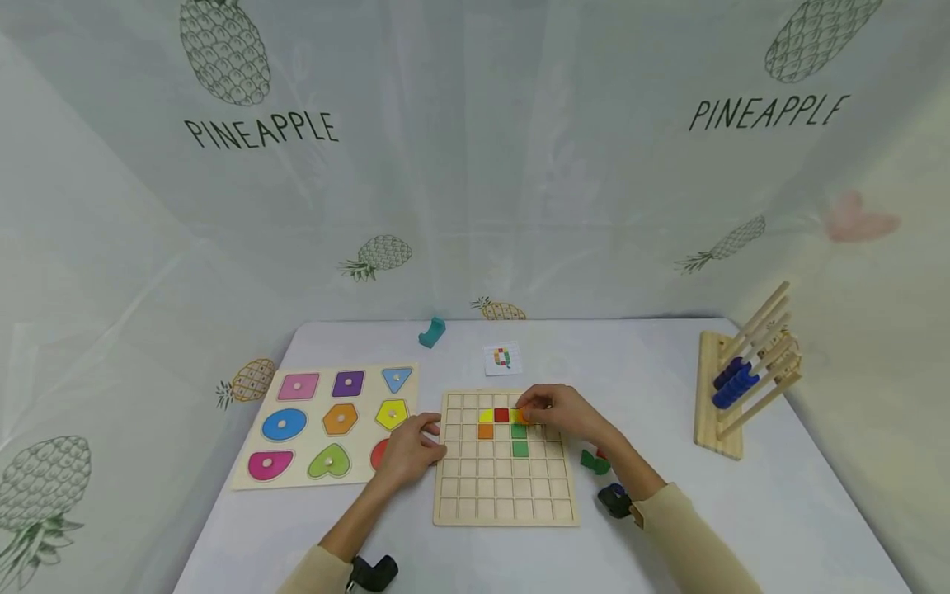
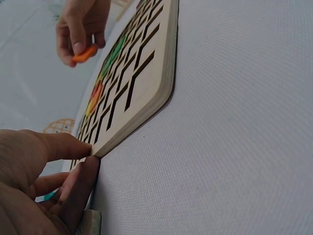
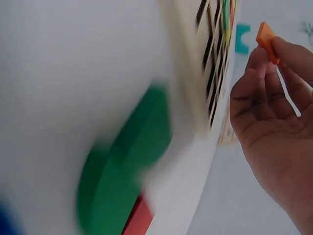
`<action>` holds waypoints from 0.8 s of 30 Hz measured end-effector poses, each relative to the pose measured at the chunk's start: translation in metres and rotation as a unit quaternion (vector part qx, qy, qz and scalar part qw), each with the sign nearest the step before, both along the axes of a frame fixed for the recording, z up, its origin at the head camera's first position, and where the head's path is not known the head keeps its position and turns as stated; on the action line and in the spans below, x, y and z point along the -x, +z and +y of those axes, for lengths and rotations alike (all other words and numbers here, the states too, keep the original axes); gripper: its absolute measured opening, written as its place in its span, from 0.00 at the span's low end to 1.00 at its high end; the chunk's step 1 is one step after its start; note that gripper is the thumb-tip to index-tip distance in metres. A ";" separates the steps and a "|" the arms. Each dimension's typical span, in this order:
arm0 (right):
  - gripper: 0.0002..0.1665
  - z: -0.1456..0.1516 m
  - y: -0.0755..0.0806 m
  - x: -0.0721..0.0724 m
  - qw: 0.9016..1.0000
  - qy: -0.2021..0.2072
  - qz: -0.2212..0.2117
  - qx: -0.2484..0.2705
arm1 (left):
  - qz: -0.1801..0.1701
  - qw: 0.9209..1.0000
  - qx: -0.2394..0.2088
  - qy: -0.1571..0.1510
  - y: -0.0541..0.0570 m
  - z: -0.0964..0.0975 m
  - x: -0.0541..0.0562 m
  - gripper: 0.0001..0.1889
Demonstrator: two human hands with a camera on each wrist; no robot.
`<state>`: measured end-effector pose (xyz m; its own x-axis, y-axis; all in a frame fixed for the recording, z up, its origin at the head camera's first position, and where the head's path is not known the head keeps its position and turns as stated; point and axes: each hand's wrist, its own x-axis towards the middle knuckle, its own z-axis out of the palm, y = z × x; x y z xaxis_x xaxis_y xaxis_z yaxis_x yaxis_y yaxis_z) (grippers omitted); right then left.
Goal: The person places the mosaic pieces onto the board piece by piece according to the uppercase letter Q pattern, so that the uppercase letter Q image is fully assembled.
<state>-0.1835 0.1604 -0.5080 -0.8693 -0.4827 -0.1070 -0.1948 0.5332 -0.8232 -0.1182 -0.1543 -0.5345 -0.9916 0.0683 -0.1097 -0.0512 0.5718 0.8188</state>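
Observation:
My right hand (image 1: 567, 411) pinches an orange square tile (image 3: 266, 41) between thumb and fingertips, over the upper right part of a wooden grid board (image 1: 505, 511). Yellow, red, orange and green tiles sit in the board's cells, among them a red tile (image 1: 501, 415), an orange tile (image 1: 486, 431) and a green tile (image 1: 520, 449). The right fingers partly hide a yellow one. At the board's left edge my left hand (image 1: 408, 452) rests with thumb and fingertips against the wood. Behind the board lies a card (image 1: 503, 358) with a coloured Q pattern.
A shape puzzle board (image 1: 297, 441) lies to the left. Loose green pieces (image 1: 594, 462) with a red one lie beside my right forearm. A teal arch-shaped piece (image 1: 432, 332) is at the back, and a wooden rack with blue beads (image 1: 735, 384) stands at the right.

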 end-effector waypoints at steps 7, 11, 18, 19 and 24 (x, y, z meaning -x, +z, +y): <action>0.09 -0.031 0.000 -0.003 0.998 0.057 0.011 0.004 | 0.001 1.000 -0.003 -0.004 -0.001 0.000 0.000 0.29; 0.07 -0.041 -0.001 -0.008 0.997 0.077 0.013 0.012 | 0.003 1.000 -0.005 -0.002 0.000 -0.001 -0.001 0.29; 0.08 -0.053 0.000 -0.017 0.994 0.099 0.036 -0.006 | 0.005 1.000 -0.004 -0.007 0.001 0.000 0.000 0.29; 0.08 -0.054 0.000 -0.018 0.994 0.100 0.035 -0.008 | 0.006 1.000 -0.004 -0.007 0.001 0.000 0.000 0.29; 0.08 -0.061 -0.001 -0.022 0.994 0.097 0.038 -0.027 | 0.008 1.000 0.002 -0.006 0.000 -0.001 0.000 0.28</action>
